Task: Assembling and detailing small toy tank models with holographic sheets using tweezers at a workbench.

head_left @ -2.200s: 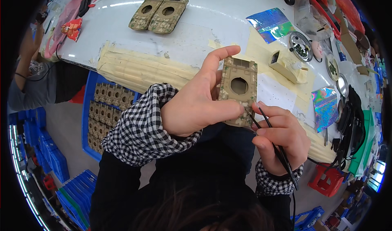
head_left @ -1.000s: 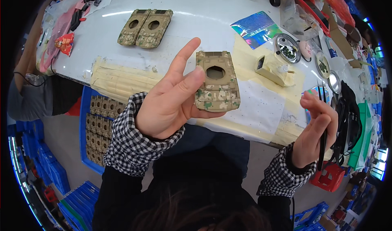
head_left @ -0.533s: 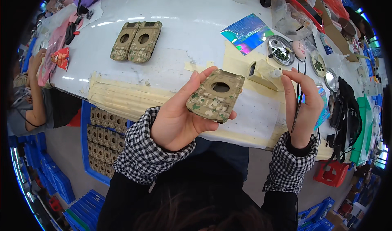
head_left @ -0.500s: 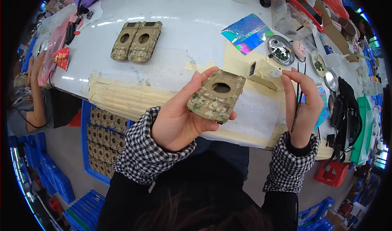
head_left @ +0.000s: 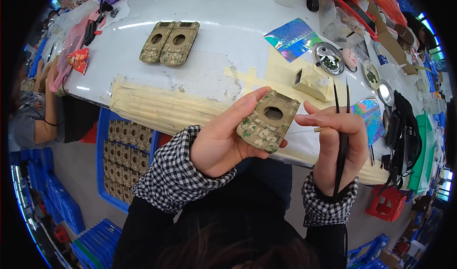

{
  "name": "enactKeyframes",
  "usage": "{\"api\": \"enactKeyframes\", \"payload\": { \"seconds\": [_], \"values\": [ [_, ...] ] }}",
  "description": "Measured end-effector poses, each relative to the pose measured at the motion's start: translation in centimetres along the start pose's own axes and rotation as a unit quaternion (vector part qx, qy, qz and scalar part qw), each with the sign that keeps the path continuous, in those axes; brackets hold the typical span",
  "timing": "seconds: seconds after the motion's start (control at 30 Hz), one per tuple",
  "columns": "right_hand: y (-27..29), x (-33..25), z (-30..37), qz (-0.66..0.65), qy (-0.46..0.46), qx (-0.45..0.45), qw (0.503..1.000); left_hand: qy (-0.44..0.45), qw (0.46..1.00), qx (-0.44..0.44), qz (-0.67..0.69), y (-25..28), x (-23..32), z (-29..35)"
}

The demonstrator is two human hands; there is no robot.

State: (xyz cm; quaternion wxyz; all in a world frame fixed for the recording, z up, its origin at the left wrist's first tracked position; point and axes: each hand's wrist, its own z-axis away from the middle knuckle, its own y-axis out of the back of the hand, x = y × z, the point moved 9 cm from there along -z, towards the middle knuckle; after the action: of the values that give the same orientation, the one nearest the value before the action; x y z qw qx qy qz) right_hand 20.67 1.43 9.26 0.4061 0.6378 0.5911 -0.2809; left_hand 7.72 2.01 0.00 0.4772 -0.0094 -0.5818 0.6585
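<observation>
Head view: the left hand (head_left: 216,143) sits at the centre of the frame, fingers curled and thumb pressed round a camouflage-patterned case shell (head_left: 268,120) with a round hole near its top end, holding it tilted above the near edge of the counter (head_left: 223,45); the right hand (head_left: 339,140), just right of it, is closed in a pinch on black tweezers (head_left: 342,126) whose two tips stick up toward the top of the frame, and a thin pale stick pokes out between its fingers toward the shell, though what it is I cannot tell; the step in hand looks like inspection or fine fitting of the shell, and the next move would seem to call for turning the tweezer tips down to the hole while the left hand keeps the shell steady.

Two more camouflage shells (head_left: 170,41) lie side by side in the upper left of the frame on the white, scuffed counter; strips of beige masking tape (head_left: 157,105) cover its near edge; a holographic sheet (head_left: 294,38) and a small cream box (head_left: 312,81) lie upper right, with round metal dishes (head_left: 328,58) beyond; below the counter at left a blue crate (head_left: 126,157) holds rows of further shells; another person's arm (head_left: 45,126) shows at the far left edge.
</observation>
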Motion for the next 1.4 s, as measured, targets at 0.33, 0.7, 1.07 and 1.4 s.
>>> {"api": "enactKeyframes", "payload": {
  "seconds": [0.33,0.7,1.07,1.4],
  "values": [
    [-0.8,0.7,0.2,-0.03,-0.036,-0.007,0.999,-0.001,1.0,-0.009,-0.006,-0.3,0.1,0.2],
    [-1.0,0.8,0.2,-0.01,-0.028,-0.012,0.999,-0.004,1.0,-0.006,-0.009,-0.1,0.1,0.1],
    [5.0,1.5,-0.9,0.123,-0.002,0.169,0.978,-0.05,0.996,-0.076,0.007,0.5,1.8,0.6],
    [4.7,2.5,-2.8,0.433,0.095,0.114,0.889,-0.142,0.986,-0.071,0.051,1.8,6.0,0.4]
  ]
}}
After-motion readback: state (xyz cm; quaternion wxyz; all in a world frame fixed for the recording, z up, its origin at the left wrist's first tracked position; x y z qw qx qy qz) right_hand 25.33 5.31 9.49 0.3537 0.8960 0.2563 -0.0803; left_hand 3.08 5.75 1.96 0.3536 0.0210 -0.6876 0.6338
